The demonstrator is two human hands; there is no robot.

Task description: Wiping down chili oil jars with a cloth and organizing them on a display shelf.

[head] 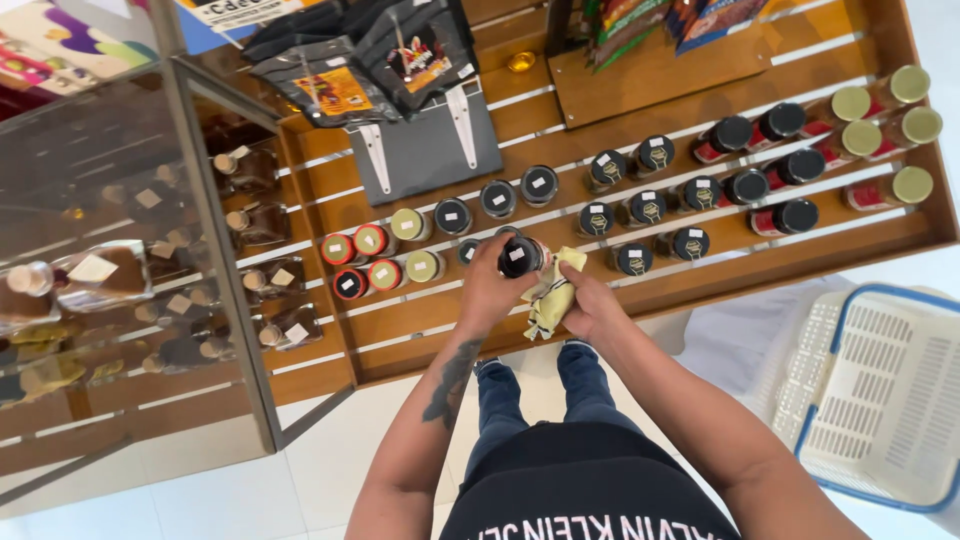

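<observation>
Jar in one hand, cloth in the other, right over the shelf

Left hand [487, 290] fingers wrapped tight round a dark black-lidded jar [520, 257], held above the wooden shelf [700, 285] approx frame centre. Right hand [590, 305] at 4 o'clock of it, fingers bunched on a yellow cloth [550, 295] pressed vs the jar's side. Imo the risk: jar slips if the cloth pushes harder than the grip holds, drops onto the jar rows [650, 210] at 1 o'clock & knocks a few over. White basket [880, 400] sits way off at 4 o'clock.
</observation>
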